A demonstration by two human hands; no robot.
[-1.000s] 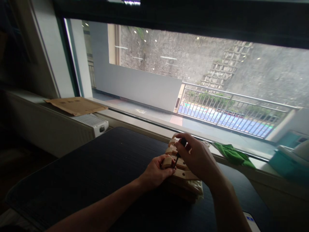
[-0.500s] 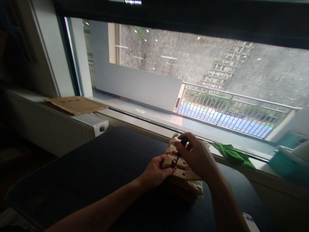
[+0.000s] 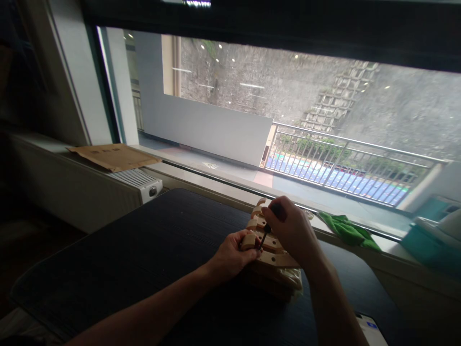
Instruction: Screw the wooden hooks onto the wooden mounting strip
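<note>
My right hand (image 3: 290, 223) is closed around the dark handle of a screwdriver (image 3: 265, 231). The shaft slants down and left, its tip meeting a pale wooden piece beside my left fingers. My left hand (image 3: 230, 254) grips the curved end of that wooden piece (image 3: 249, 241). Several similar curved wooden parts with dark holes stand in a row behind it, forming one wooden assembly (image 3: 275, 258). Clear plastic wrapping (image 3: 290, 276) lies under the assembly, over a dark block-like base. The exact spot under the screwdriver tip is too small to make out.
The dark table (image 3: 144, 250) spreads around my hands. A phone (image 3: 370, 329) lies at the near right. On the sill are a green cloth (image 3: 347, 229) and a teal container (image 3: 428, 245). A brown envelope (image 3: 115, 157) rests on the white radiator (image 3: 149, 191) at left.
My right hand has turned slightly about the screwdriver handle, its fingers more closed. The left hand and the wooden assembly stay nearly in place.
</note>
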